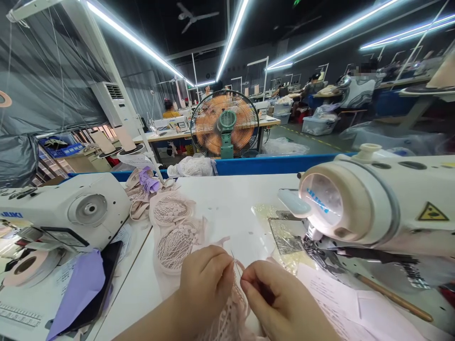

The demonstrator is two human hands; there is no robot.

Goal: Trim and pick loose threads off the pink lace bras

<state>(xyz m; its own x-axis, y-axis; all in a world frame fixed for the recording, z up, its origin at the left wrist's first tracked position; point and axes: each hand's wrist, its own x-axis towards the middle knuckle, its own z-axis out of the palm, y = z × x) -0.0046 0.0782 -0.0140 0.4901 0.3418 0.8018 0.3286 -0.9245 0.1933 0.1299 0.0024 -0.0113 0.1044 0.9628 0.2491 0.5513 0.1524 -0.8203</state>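
My left hand is closed in a pinch on the edge of a pale pink lace garment at the front of the white table. Close beside it, my right hand pinches the same garment's narrow trim, thumb against forefinger. A short thin strand stands up between the two hands. The fingertips partly cover the held edge, and the garment's lower part runs out of the picture. Just beyond my left hand lie pale pink lace bra cups, spread flat on the table.
Sewing machines flank me, one on the left and one on the right. A purple cloth covers part of a dark tablet. Printed paper and a wooden stick lie at right. Beyond the table stands a large fan.
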